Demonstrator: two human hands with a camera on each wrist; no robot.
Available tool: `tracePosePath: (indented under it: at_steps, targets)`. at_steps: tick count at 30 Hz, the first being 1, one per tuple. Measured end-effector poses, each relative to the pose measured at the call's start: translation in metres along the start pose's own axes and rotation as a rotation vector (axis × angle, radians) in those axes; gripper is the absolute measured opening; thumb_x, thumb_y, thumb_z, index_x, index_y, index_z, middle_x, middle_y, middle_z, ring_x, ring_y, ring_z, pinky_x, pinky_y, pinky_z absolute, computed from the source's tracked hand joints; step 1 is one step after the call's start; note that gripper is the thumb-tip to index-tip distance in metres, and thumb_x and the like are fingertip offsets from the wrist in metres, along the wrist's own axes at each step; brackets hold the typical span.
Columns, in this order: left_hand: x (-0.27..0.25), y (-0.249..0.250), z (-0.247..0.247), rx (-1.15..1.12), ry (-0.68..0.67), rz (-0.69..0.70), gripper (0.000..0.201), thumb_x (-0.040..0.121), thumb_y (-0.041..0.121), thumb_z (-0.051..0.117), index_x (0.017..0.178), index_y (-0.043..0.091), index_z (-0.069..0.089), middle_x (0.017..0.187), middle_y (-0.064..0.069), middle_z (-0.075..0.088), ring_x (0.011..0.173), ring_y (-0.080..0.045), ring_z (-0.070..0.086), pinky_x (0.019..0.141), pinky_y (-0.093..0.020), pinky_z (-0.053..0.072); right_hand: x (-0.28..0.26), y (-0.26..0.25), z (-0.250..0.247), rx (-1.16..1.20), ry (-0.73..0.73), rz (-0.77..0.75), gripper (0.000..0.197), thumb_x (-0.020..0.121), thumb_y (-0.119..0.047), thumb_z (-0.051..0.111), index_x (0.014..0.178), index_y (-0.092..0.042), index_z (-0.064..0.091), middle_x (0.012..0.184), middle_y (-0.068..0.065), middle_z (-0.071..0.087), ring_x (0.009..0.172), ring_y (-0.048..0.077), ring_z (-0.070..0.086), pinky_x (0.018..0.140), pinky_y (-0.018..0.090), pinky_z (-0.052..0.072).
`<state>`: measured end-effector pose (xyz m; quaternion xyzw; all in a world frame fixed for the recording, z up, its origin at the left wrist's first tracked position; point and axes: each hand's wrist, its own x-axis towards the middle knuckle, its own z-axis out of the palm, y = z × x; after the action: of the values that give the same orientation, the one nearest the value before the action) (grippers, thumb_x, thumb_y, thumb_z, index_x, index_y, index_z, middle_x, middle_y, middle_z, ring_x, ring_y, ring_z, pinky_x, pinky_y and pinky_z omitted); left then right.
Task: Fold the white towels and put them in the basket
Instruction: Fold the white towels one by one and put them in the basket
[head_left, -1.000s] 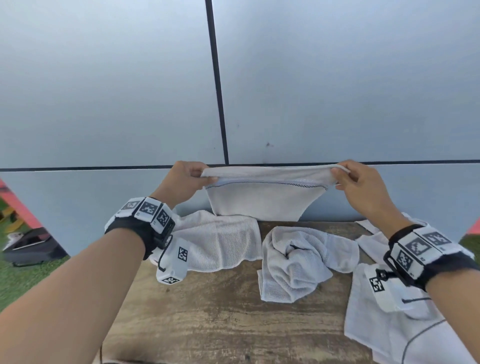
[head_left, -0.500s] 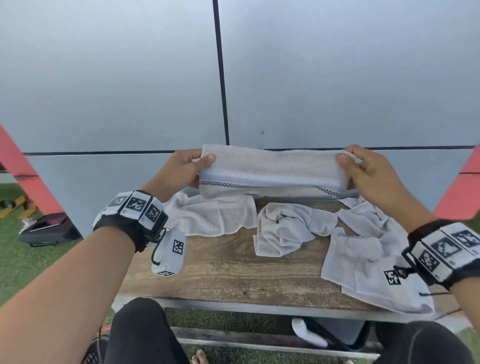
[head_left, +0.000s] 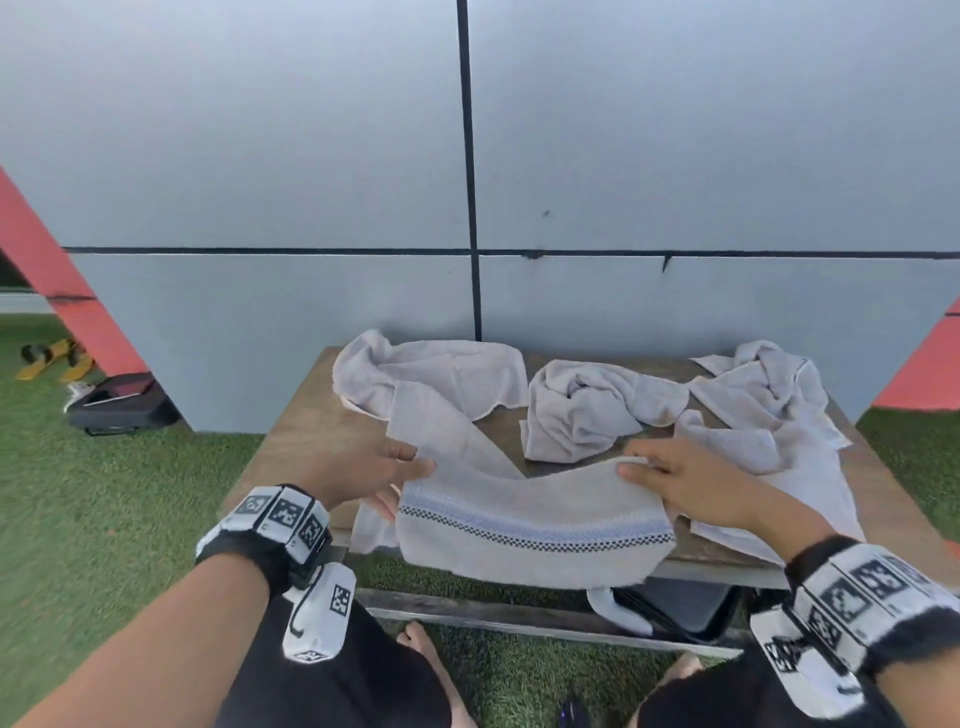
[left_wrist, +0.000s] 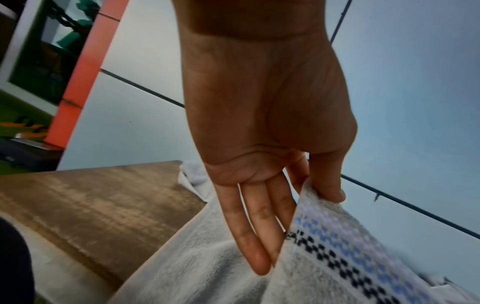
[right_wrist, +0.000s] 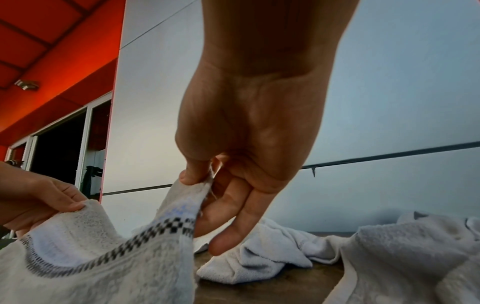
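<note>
A white towel with a blue and black checkered band hangs folded over between both hands, low over the near edge of the wooden table. My left hand pinches its left end between thumb and fingers. At the other end my right hand pinches the fold, thumb on top. The same banded towel sags between the hands in the right wrist view. No basket is in view.
Three more white towels lie crumpled on the table: one at the back left, one in the middle, one on the right. A grey wall stands behind. Beneath the table edge sits a black case.
Both hands have brought the towel down from chest height toward the table's near edge, closer together, and the towel now sags between them. The head view has tilted down.
</note>
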<state>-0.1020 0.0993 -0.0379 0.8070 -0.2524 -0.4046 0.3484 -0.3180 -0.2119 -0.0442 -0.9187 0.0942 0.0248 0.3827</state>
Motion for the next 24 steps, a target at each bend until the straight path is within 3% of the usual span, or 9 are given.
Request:
tracePosePath:
  at_steps: [4,9,13,15,17,18,20,22,24]
  targets:
    - [0.004,-0.012,-0.006,-0.057,0.026,-0.029,0.028,0.101,0.032,0.056,0.116,0.012,0.069,0.097,-0.009,0.077,0.074,-0.023,0.071,0.077,-0.035,0.059,0.030,0.004,0.007,-0.012,0.039,0.020,0.028,0.101,-0.035,0.054,0.073,-0.028,0.052,0.062,-0.017,0.050,0.061,-0.002,0.045,0.064,0.020,0.036]
    - [0.018,-0.032,-0.013,-0.103,0.157,-0.082,0.023,0.101,0.032,0.057,0.111,0.015,0.069,0.084,0.000,0.076,0.058,-0.013,0.066,0.074,-0.031,0.061,0.080,0.012,0.022,-0.132,0.164,0.050,0.033,0.101,-0.032,0.051,0.077,-0.010,0.055,0.067,0.005,0.055,0.062,0.016,0.048,0.061,0.031,0.035]
    - [0.039,-0.059,-0.015,-0.070,0.318,-0.134,0.026,0.100,0.031,0.059,0.120,0.014,0.064,0.092,-0.002,0.072,0.051,-0.010,0.063,0.057,-0.022,0.057,0.121,0.021,0.048,-0.192,0.181,0.116,0.038,0.099,-0.031,0.051,0.065,-0.012,0.049,0.065,0.005,0.056,0.061,0.018,0.047,0.057,0.032,0.032]
    - [0.049,-0.071,-0.018,-0.063,0.346,-0.182,0.029,0.099,0.031,0.059,0.123,0.015,0.063,0.098,-0.005,0.073,0.057,-0.014,0.065,0.061,-0.023,0.059,0.137,0.023,0.060,-0.233,0.182,0.162,0.038,0.098,-0.031,0.050,0.064,-0.013,0.047,0.065,0.005,0.056,0.062,0.019,0.049,0.056,0.034,0.034]
    - [0.059,-0.081,-0.020,-0.030,0.340,-0.231,0.027,0.098,0.032,0.059,0.117,0.012,0.064,0.096,-0.005,0.071,0.063,-0.018,0.065,0.066,-0.028,0.061,0.148,0.027,0.072,-0.293,0.170,0.217,0.034,0.098,-0.032,0.047,0.066,-0.019,0.046,0.069,0.001,0.056,0.066,0.019,0.052,0.057,0.034,0.037]
    - [0.064,-0.084,-0.020,0.008,0.346,-0.240,0.026,0.097,0.031,0.059,0.109,0.009,0.065,0.089,-0.006,0.067,0.063,-0.018,0.062,0.063,-0.028,0.058,0.152,0.028,0.078,-0.330,0.171,0.239,0.031,0.097,-0.033,0.046,0.069,-0.020,0.046,0.073,0.001,0.057,0.069,0.020,0.054,0.058,0.034,0.039]
    - [0.070,-0.088,-0.017,0.096,0.404,-0.239,0.018,0.096,0.028,0.061,0.088,0.011,0.060,0.074,-0.008,0.052,0.058,-0.016,0.049,0.055,-0.027,0.043,0.157,0.031,0.089,-0.385,0.202,0.269,0.024,0.097,-0.032,0.045,0.076,-0.020,0.048,0.078,0.001,0.058,0.073,0.024,0.057,0.058,0.033,0.041]
    - [0.077,-0.094,-0.016,0.125,0.477,-0.231,0.021,0.094,0.023,0.060,0.077,0.012,0.053,0.067,-0.003,0.044,0.055,-0.013,0.039,0.055,-0.026,0.032,0.160,0.032,0.097,-0.391,0.233,0.270,0.018,0.097,-0.028,0.045,0.081,-0.019,0.049,0.079,0.001,0.057,0.077,0.026,0.058,0.054,0.032,0.037]
    - [0.086,-0.098,-0.016,0.144,0.528,-0.237,0.020,0.094,0.030,0.055,0.082,0.015,0.060,0.073,0.000,0.054,0.070,-0.016,0.051,0.068,-0.029,0.044,0.163,0.031,0.102,-0.413,0.261,0.228,0.012,0.096,-0.023,0.046,0.088,-0.017,0.053,0.087,0.003,0.060,0.087,0.028,0.057,0.059,0.034,0.040]
